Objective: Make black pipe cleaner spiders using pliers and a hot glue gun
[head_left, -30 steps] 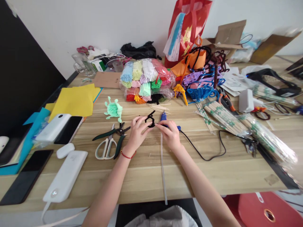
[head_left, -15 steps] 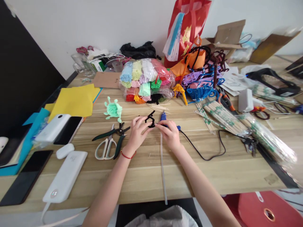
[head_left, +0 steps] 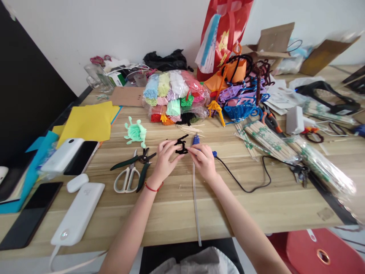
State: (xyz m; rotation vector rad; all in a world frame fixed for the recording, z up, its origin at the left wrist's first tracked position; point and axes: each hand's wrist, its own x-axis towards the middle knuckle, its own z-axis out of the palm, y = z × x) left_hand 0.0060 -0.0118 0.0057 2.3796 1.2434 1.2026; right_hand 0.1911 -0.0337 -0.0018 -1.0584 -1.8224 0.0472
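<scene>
Between my hands is a small bent shape of black pipe cleaner (head_left: 181,147), with a loose end sticking up to the right. My left hand (head_left: 165,158) is closed on its left side, thumb and fingers pinching it. The fingertips of my right hand (head_left: 203,159) pinch its right side. Just behind my right hand lies a blue glue gun (head_left: 196,140), partly covered by it. A long clear glue stick (head_left: 196,205) runs from there toward the table's front edge. White-handled scissors (head_left: 127,179) and dark green-handled pliers (head_left: 145,167) lie left of my left hand.
A mint-green pipe-cleaner piece (head_left: 135,132) sits at the left. Bagged pipe-cleaner bundles (head_left: 174,93) and a red bag (head_left: 225,38) stand behind. Wrapped wooden sticks (head_left: 270,140) lie right, past the black cord (head_left: 248,192). A power bank (head_left: 78,213) and phones are at the left.
The black pipe-cleaner shape has turned a little between my fingers, its loose end now leaning further right. Both hands keep nearly the same place and grip.
</scene>
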